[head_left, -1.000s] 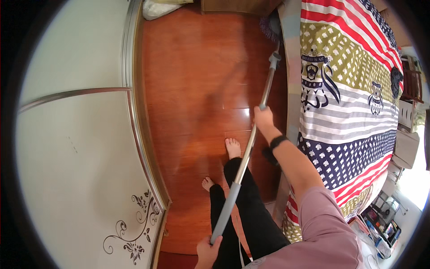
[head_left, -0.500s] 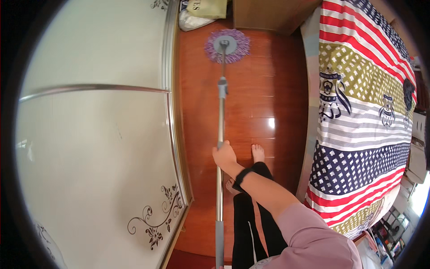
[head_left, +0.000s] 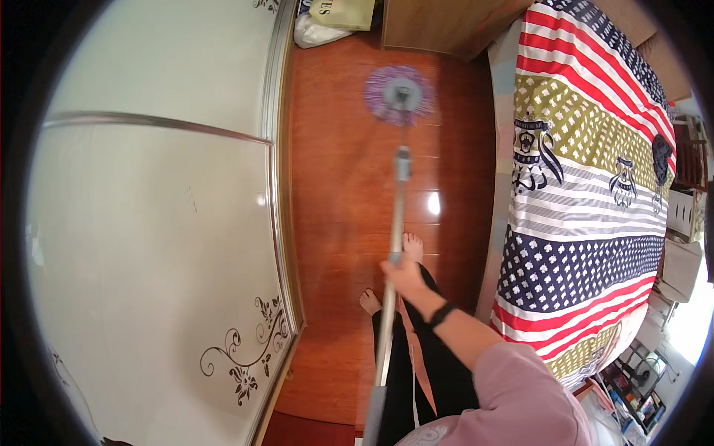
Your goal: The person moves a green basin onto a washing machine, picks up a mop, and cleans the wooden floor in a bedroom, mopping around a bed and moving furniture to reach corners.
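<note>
My right hand [head_left: 406,278], with a black band on the wrist, is wrapped round the metal pole of a spin mop [head_left: 389,323]. The pole leans from the grey grip at the lower edge up toward the far floor. At its far end the round mop head [head_left: 402,94], grey with a purple and white fringe, rests on the reddish wooden floor [head_left: 335,186]. My left hand is out of view, and the lower end of the handle runs off the picture.
A white sliding wardrobe [head_left: 156,260] with dark floral prints lines the left. On the right stands a bed [head_left: 587,253] with a striped, patterned cover. A wooden cabinet [head_left: 446,26] and several bags [head_left: 335,18] are at the far end. My bare feet [head_left: 413,247] are beside the pole.
The mop head has moved right and slightly nearer over the floor. My right hand and the pole have shifted right with it. My left foot has moved left.
</note>
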Action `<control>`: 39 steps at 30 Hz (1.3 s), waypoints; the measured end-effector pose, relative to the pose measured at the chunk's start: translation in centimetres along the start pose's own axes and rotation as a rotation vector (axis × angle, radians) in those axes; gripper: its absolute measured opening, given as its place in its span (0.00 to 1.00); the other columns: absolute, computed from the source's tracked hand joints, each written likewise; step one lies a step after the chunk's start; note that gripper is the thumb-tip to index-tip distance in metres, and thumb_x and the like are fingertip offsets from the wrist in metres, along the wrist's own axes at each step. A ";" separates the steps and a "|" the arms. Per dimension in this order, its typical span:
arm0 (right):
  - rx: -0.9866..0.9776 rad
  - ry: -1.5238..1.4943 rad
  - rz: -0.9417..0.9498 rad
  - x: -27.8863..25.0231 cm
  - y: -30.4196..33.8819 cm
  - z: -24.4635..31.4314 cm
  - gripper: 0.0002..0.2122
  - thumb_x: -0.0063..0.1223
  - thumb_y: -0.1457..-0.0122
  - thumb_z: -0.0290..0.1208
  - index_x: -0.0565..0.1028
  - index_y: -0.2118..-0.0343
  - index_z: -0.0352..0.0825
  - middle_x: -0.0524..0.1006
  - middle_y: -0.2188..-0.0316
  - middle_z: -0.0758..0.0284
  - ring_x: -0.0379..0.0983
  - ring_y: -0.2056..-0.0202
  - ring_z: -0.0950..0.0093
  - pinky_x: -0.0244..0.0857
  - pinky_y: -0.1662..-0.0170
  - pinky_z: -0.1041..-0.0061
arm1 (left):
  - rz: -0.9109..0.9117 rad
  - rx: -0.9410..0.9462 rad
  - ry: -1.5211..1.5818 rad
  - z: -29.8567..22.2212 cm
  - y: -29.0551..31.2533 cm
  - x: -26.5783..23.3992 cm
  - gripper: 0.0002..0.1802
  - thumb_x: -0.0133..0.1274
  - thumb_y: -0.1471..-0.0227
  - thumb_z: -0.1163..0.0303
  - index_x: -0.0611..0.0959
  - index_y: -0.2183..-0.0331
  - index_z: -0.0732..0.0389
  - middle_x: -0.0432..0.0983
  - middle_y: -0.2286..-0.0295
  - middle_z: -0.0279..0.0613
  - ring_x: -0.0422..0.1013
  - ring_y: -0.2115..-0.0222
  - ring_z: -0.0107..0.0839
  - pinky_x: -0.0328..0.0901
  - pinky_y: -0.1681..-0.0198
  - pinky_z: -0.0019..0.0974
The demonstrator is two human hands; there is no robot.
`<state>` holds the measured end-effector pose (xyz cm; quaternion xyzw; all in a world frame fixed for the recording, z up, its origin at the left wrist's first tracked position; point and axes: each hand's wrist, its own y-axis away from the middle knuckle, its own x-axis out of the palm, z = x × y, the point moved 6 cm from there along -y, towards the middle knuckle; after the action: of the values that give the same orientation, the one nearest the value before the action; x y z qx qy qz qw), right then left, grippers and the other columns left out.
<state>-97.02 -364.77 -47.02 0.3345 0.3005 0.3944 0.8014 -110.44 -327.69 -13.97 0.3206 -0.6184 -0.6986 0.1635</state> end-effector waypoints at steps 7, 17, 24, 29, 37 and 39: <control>0.136 -0.088 -0.347 -10.9 -3.6 -9.6 0.10 0.47 0.50 0.29 0.61 0.70 0.29 0.66 0.87 0.63 0.65 0.88 0.72 0.60 0.88 0.72 | -0.013 0.317 -0.213 -5.2 -2.7 0.7 0.16 0.54 0.58 0.59 0.77 0.75 0.64 0.71 0.82 0.49 0.68 0.81 0.37 0.61 0.78 0.35; -0.031 0.177 -0.116 13.4 3.9 -3.0 0.12 0.45 0.51 0.31 0.61 0.71 0.27 0.69 0.86 0.61 0.68 0.86 0.70 0.63 0.85 0.71 | -0.131 0.076 0.094 11.8 -1.5 -3.3 0.11 0.50 0.53 0.66 0.76 0.77 0.64 0.67 0.85 0.40 0.61 0.83 0.23 0.58 0.79 0.31; -0.065 0.225 0.210 19.1 9.2 0.3 0.20 0.45 0.52 0.35 0.61 0.66 0.18 0.70 0.72 0.44 0.71 0.69 0.56 0.65 0.69 0.66 | -0.054 -0.069 0.393 14.7 2.3 -5.5 0.14 0.51 0.55 0.62 0.76 0.74 0.64 0.71 0.80 0.45 0.67 0.79 0.36 0.61 0.74 0.37; -0.127 -0.069 -0.083 8.4 6.2 -11.4 0.12 0.50 0.54 0.34 0.67 0.81 0.29 0.70 0.86 0.61 0.69 0.83 0.72 0.64 0.79 0.71 | 0.090 -0.023 0.311 11.5 3.7 -6.9 0.17 0.54 0.58 0.61 0.77 0.70 0.66 0.75 0.74 0.46 0.71 0.73 0.43 0.64 0.68 0.41; 0.318 -0.098 -0.356 -6.6 7.9 -14.4 0.12 0.43 0.49 0.37 0.66 0.74 0.31 0.65 0.89 0.64 0.66 0.88 0.70 0.61 0.87 0.71 | -0.023 0.506 -0.445 3.4 1.0 -6.9 0.17 0.50 0.55 0.57 0.75 0.76 0.63 0.70 0.83 0.50 0.67 0.81 0.44 0.60 0.76 0.38; 0.241 0.100 -0.503 -9.5 5.0 -17.0 0.13 0.42 0.50 0.37 0.67 0.81 0.31 0.66 0.90 0.63 0.66 0.89 0.70 0.60 0.86 0.70 | -0.074 0.457 -0.400 1.3 1.1 -7.5 0.19 0.50 0.57 0.54 0.75 0.76 0.63 0.69 0.82 0.53 0.66 0.79 0.50 0.60 0.76 0.41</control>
<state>-116.73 -365.28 -51.20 0.3224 0.4581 0.1607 0.8126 -105.94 -322.20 -11.05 0.2274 -0.7674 -0.5962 -0.0636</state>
